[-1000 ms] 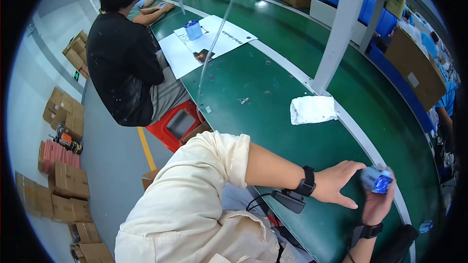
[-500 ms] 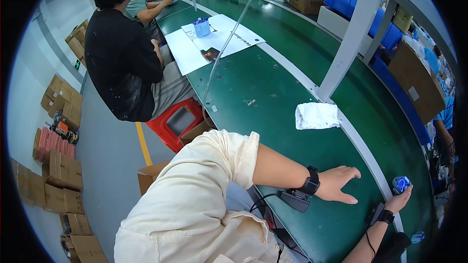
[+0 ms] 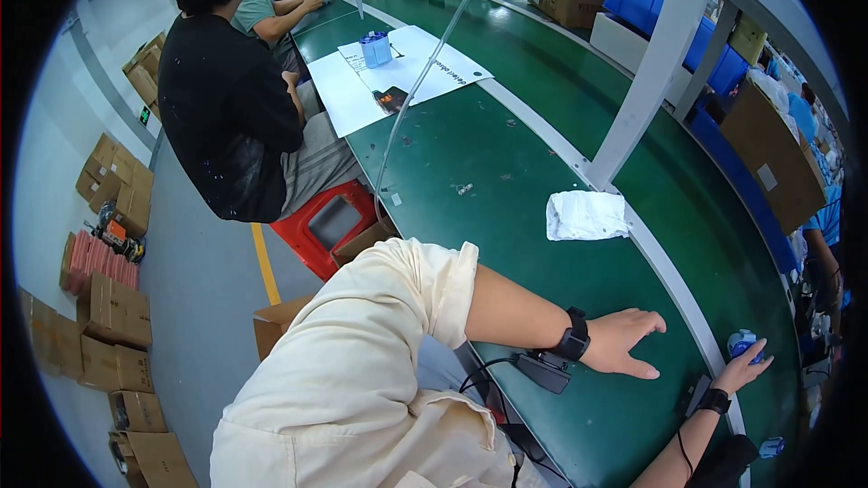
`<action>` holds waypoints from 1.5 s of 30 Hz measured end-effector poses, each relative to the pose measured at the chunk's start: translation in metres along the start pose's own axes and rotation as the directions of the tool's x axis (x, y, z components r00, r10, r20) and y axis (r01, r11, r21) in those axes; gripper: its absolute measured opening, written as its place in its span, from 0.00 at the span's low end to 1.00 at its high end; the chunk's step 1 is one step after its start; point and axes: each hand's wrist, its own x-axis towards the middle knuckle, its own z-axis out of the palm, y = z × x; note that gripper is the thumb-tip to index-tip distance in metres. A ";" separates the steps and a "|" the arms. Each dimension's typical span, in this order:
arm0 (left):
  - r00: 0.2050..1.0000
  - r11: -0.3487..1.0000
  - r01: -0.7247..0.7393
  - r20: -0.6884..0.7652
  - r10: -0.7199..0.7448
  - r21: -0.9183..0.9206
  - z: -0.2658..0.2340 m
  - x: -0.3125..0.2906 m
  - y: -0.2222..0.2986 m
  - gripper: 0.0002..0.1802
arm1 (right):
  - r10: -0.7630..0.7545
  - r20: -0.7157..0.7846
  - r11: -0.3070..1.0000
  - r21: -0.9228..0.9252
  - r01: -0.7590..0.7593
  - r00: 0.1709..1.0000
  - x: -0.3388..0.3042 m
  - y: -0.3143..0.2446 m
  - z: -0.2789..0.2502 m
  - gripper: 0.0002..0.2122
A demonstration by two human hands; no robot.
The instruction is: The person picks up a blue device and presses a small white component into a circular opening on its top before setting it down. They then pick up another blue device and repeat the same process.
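My left hand [image 3: 624,343] lies flat on the green table [image 3: 506,172], fingers apart and holding nothing; a black band is on its wrist. My right hand [image 3: 743,369] is stretched far out to the right, past the white dividing strip. Its spread fingertips touch a small blue and white packet [image 3: 742,342] that rests on the green belt. A black band sits on that wrist too.
A crumpled white cloth [image 3: 588,215] lies by a white post [image 3: 655,63]. A small black device on a cable [image 3: 542,370] hangs at the table's edge. A person in a black shirt [image 3: 226,99] sits on a red stool [image 3: 325,226] at the left, near white paper sheets [image 3: 398,72] and a blue cup [image 3: 375,50]. Cardboard boxes [image 3: 113,312] stand on the floor.
My right hand carried the blue packet from beside my left hand out to the belt on the right and set it down, its fingers spreading. The left hand stayed flat.
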 end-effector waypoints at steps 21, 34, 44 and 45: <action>1.000 1.000 -0.013 -0.011 0.013 0.009 0.004 -0.001 -0.001 0.38 | -0.815 0.463 -0.528 -0.344 -0.777 0.349 0.012 0.050 -0.003 0.27; 0.997 0.996 -0.054 -0.044 0.057 0.068 0.001 0.003 -0.003 0.36 | -0.797 0.000 -0.558 -0.383 -0.736 0.604 0.058 0.135 -0.074 0.20; 0.999 0.994 0.042 0.009 -0.042 -0.098 0.006 0.011 0.001 0.34 | -0.764 -0.167 -0.587 -0.220 -0.779 0.623 0.080 0.165 -0.092 0.11; 0.998 0.995 0.060 0.007 -0.060 -0.085 0.006 0.008 0.001 0.34 | -0.794 -0.153 -0.550 -0.234 -0.802 0.589 0.079 0.165 -0.093 0.11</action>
